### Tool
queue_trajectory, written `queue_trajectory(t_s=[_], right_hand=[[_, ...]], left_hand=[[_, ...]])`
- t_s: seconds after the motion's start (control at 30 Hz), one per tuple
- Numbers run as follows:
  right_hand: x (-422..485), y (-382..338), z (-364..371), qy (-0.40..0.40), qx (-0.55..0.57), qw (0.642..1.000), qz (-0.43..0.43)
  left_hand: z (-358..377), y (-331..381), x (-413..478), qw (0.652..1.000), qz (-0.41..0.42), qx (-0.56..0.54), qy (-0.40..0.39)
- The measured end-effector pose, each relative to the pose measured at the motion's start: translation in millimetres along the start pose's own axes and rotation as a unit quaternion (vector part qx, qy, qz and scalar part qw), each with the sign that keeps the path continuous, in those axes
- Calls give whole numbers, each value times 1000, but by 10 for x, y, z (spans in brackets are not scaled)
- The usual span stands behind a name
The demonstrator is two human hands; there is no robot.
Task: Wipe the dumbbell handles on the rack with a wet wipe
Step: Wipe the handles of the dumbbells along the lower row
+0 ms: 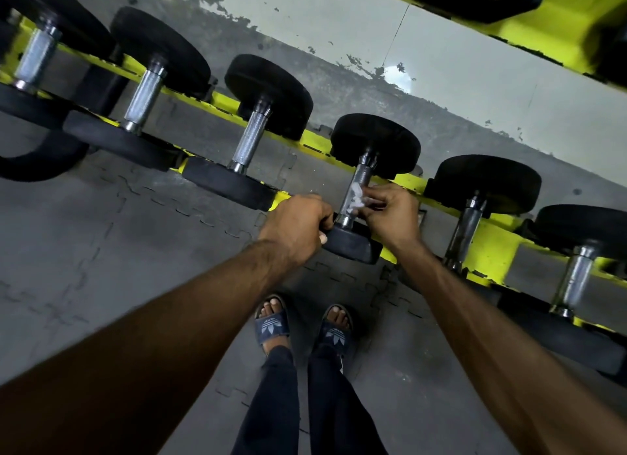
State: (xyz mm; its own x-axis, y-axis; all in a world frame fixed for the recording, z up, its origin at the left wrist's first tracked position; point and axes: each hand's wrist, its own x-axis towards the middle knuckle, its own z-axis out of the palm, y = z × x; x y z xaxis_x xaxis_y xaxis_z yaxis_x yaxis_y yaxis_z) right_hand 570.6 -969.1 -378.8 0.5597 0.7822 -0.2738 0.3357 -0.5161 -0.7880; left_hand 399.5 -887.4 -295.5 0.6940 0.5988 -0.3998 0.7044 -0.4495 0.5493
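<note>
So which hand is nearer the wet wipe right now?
Right. The right hand pinches the wet wipe against the dumbbell handle; the left hand grips the near weight head of that dumbbell, beside the handle's lower end.

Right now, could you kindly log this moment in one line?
left hand grips dumbbell head | right hand holds wet wipe on handle

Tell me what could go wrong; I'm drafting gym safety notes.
The left hand grips the dumbbell's near head at the rack edge; if it rolls off, it could hit the open sandals below. The right hand pinches a small bunched wipe on the handle, so parts may stay unwiped.
</note>
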Motion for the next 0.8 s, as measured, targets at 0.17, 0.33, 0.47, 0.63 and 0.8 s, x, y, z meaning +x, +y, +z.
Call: queue_trajectory(t_s=[0.17,0.33,0.47,0.63,0.8], right_hand=[[207,-55,-53,58,60,996,44],[-9,-5,79,54,95,979,174],[11,-19,56,36,181,953,242],[238,-88,18,102,316,903,272],[-66,-103,-28,0,248,918,309]], left_hand=[[-1,-11,9,1000,-4,3,1],[-19,16,-7,1000,-4,11,0],[-7,-9,-8,1000,-1,10,3],[11,-25,4,1000,-2,4,0],[28,-37,14,1000,1,6,5]])
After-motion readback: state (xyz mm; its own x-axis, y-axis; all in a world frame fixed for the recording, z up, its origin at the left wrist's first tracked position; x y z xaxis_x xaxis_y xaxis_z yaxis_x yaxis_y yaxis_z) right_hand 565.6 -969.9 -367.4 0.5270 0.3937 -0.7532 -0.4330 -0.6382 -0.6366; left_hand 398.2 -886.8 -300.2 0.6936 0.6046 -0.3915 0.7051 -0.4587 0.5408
